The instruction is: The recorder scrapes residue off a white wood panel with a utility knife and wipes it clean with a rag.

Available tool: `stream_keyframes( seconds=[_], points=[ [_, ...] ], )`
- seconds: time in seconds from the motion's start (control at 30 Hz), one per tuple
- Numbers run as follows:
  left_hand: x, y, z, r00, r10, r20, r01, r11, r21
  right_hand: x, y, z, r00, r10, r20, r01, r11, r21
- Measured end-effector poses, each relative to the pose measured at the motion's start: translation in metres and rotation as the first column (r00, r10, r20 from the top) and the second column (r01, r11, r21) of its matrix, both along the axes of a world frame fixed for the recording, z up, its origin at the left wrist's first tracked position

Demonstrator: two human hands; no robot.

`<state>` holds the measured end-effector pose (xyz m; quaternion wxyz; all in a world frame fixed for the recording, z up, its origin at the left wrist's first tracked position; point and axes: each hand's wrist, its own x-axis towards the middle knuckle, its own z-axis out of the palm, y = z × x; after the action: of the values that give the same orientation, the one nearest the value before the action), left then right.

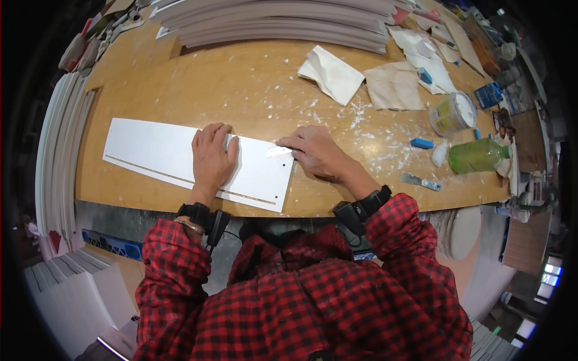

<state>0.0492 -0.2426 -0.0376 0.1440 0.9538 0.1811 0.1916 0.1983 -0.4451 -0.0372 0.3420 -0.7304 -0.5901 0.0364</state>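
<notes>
A long white board (153, 139) with a narrow slot along its near edge and small dark holes at its right end lies on the wooden table. My left hand (212, 157) rests on top of the board, palm down with its fingers stretched out, gripping nothing. At the board's far right corner, my right hand (316, 150) is closed on a small flat scraper blade (277, 152), pale and shiny. The blade lies nearly flat against the board's surface. My fingers hide the other end of the scraper.
Stacked boards stand at the back (283, 27) and left (57, 156). At right are an open tub (453, 114), a green bottle (478, 156), a blue block (422, 144) and a putty knife (421, 181). Folded cloth (331, 75) and brown sandpaper (394, 86) lie farther back on the powder-marked table (253, 78).
</notes>
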Motion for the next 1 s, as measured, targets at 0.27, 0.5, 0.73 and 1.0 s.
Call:
stream_keyframes(
  seconds=[0.27, 0.5, 0.73, 1.0],
  points=[
    [0.001, 0.001, -0.001, 1.0, 0.008, -0.007, -0.008, 1.0, 0.005, 0.001, -0.011, -0.005, 0.997, -0.015, -0.07, 0.015, 1.0, -0.008],
    [0.0, 0.001, -0.002, 1.0, 0.012, -0.013, -0.011, 1.0, 0.019, 0.003, 0.003, -0.004, 0.966, -0.088, -0.244, 0.065, 0.993, -0.1],
    [0.0, 0.002, -0.002, 1.0, 0.007, -0.011, -0.007, 1.0, 0.016, 0.002, 0.006, -0.009, 0.971, -0.104, -0.217, 0.092, 0.994, -0.061],
    [0.001, 0.002, -0.004, 1.0, 0.011, -0.005, -0.011, 1.0, 0.026, 0.0, 0.004, -0.012, 0.964, -0.139, -0.226, 0.133, 0.99, -0.038]
  ],
)
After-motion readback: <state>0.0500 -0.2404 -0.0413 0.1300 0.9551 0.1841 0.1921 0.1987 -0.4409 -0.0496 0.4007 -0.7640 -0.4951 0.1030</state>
